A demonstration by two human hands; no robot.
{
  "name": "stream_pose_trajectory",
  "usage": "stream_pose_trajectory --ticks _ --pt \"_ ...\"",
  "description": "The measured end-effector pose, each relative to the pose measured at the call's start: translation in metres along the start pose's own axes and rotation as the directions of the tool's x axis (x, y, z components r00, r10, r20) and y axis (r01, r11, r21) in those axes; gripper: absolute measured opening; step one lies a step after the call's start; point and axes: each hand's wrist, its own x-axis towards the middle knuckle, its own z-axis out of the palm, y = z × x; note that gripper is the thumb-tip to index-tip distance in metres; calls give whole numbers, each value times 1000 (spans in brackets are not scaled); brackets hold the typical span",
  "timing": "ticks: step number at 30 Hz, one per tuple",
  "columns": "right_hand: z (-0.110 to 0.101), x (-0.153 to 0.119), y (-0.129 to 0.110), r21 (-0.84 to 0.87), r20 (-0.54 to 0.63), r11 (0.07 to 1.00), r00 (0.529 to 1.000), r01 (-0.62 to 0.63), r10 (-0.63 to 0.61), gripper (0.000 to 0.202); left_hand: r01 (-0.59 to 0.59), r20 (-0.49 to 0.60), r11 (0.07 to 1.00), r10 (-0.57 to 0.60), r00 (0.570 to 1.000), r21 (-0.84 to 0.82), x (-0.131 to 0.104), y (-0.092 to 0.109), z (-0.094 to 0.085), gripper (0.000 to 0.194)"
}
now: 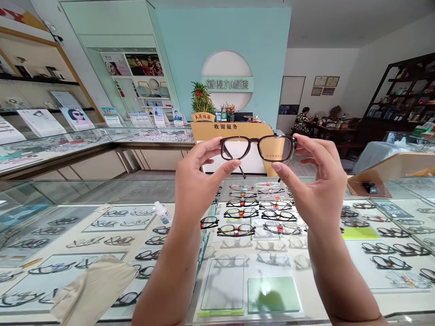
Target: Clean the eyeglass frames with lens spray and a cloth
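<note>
Both hands raise dark-rimmed eyeglasses (253, 140) in the air above the glass display counter (159, 180), in line with its far edge; the step in hand looks like holding the frame up for inspection. The left hand (197, 179) pinches the left end between thumb and index finger, and the right hand (321, 181) pinches the other end likewise. A beige cloth (102, 290) lies by the counter's near left corner. Any move from here calls for both pinches light and level, lest the frame twist.
</note>
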Motion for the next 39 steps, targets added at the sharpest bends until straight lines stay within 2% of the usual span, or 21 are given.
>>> stream_pose_trajectory --ticks 7,15,23,28,33,39 --pt "-1 -1 -1 -81 10 997 1000 19 -18 56 -13 9 1000 13 1000 23 1 0 3 61" --pt "-3 -2 -2 -73 17 997 1000 17 -16 57 -33 3 998 33 999 48 -1 2 4 59" --pt "-4 0 0 -51 75 998 997 -30 33 49 -119 -117 984 134 984 131 -8 12 3 51" --pt "-1 0 6 -53 149 996 986 -68 75 48 -209 -172 958 243 955 196 -11 14 3 60" --pt "2 0 9 -42 184 995 979 -85 91 51 -275 -170 926 324 931 259 -12 19 1 63" --pt "1 -1 8 -47 158 996 984 -76 83 50 -274 -163 931 317 934 242 -12 21 1 63"
